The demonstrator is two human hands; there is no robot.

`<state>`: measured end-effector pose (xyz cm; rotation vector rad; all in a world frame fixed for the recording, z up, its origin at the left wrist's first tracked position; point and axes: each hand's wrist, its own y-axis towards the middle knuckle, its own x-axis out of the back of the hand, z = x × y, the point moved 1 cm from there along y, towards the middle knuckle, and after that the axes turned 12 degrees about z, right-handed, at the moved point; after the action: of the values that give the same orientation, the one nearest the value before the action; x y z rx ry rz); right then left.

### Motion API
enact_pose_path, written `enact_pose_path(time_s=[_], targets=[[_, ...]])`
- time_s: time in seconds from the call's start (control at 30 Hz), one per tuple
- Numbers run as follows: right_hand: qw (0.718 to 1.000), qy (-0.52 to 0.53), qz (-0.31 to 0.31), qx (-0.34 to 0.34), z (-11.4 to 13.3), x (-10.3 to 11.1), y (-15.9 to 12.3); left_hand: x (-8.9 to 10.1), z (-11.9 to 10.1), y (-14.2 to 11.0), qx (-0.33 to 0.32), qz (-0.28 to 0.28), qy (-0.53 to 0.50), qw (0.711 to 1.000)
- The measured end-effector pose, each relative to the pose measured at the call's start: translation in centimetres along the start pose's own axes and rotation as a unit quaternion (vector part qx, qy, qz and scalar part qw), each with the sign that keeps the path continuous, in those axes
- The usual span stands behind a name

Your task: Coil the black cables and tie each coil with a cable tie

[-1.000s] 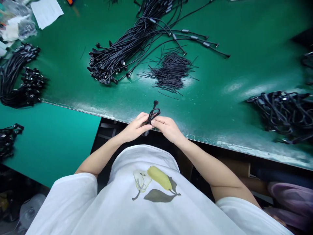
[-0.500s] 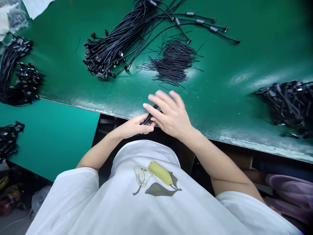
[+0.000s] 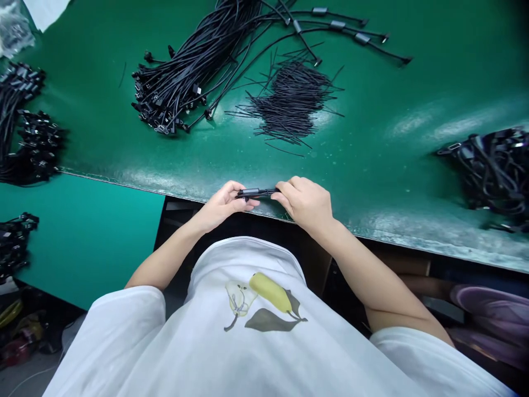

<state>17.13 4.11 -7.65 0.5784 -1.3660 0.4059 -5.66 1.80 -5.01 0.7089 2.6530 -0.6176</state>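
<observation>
At the near edge of the green table (image 3: 372, 165), both hands hold a small folded black cable bundle (image 3: 257, 192) that lies level between them. My left hand (image 3: 223, 204) pinches its left end with curled fingers. My right hand (image 3: 306, 201) grips the right end, fingers closed. Beyond the hands lies a heap of thin black tie wires (image 3: 291, 105). A long sheaf of loose black cables (image 3: 182, 82) with connectors lies to the left of that heap.
A tangled pile of black cables (image 3: 491, 171) sits at the right edge. More bundled cables (image 3: 28, 138) lie at the far left, and another bundle (image 3: 14, 242) rests on the lower teal surface (image 3: 91, 231). White paper (image 3: 45, 11) shows at top left.
My right hand, lifted with fingers spread half a second ago, has come back down and closed on the bundle. The bundle went from standing upright to lying level between both hands.
</observation>
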Motion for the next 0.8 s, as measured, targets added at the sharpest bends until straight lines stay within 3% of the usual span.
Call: enact_pose_path(time_s=[0.13, 0.37, 0.5, 0.63, 0.8], targets=[[0.999, 0.038, 0.026, 0.016, 0.6, 0.2, 0.2, -0.2, -0.2, 1.1, 0.024, -0.047, -0.009, 0.999], [0.983, 0.163, 0.081, 0.010, 0.8, -0.1, -0.1, -0.8, -0.4, 2.1, 0.028, -0.049, 0.022, 0.998], [0.966, 0.248, 0.062, -0.030, 0.8, -0.1, -0.4, -1.0, -0.4, 2.8, -0.020, -0.028, 0.046, 0.998], [0.963, 0.252, 0.059, -0.067, 0.8, 0.3, -0.5, -1.2, -0.7, 3.4, -0.048, 0.014, 0.092, 0.994], [0.965, 0.257, -0.010, -0.050, 0.7, 0.8, -0.7, -1.5, -1.5, 3.8, -0.059, -0.011, 0.141, 0.988]])
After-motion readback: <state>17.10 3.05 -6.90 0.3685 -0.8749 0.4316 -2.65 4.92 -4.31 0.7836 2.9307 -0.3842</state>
